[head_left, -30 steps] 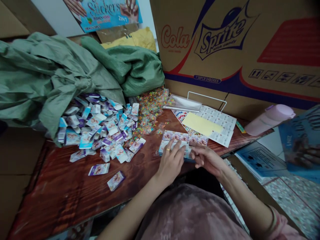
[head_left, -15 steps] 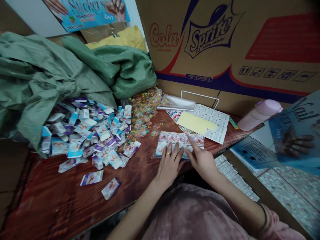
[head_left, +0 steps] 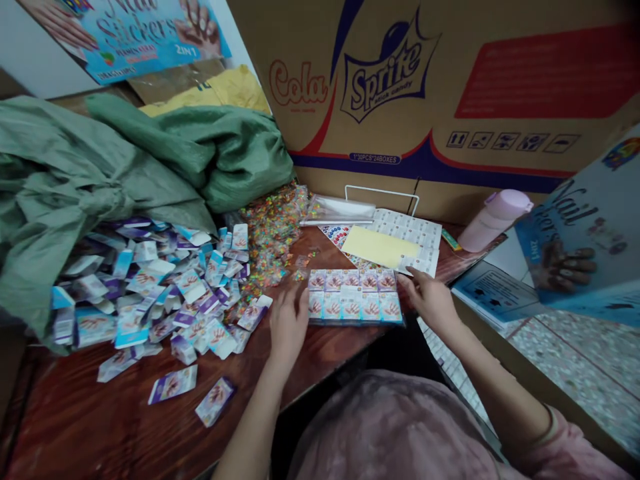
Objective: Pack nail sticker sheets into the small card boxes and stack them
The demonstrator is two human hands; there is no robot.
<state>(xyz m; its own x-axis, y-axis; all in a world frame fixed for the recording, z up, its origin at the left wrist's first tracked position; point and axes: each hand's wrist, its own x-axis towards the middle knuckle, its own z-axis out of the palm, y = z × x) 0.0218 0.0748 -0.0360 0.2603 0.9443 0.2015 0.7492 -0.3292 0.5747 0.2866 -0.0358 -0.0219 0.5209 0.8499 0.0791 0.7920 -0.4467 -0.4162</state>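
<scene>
A flat pack of small nail sticker boxes (head_left: 353, 308), set in two rows of purple and blue under clear film, lies on the table in front of me. My left hand (head_left: 289, 323) rests along its left end, fingers stretched out and nothing held. At the right end is my right hand (head_left: 431, 299), its fingers apart near the pack's upper right corner. Whether those fingertips touch the film is hard to make out. Just behind the pack lie printed sheets (head_left: 427, 240) with a pale yellow card (head_left: 380, 248) on top.
A heap of loose small boxes (head_left: 190, 287) spills from a green sack (head_left: 100, 167) at left. Beside it are many small candy packets (head_left: 273, 233). A pink bottle (head_left: 495, 220) stands at right, and a large carton (head_left: 390, 147) forms the back.
Both hands have come off the top of the pack and moved apart to its two ends. The pack's top now shows in full. The view has shifted slightly right.
</scene>
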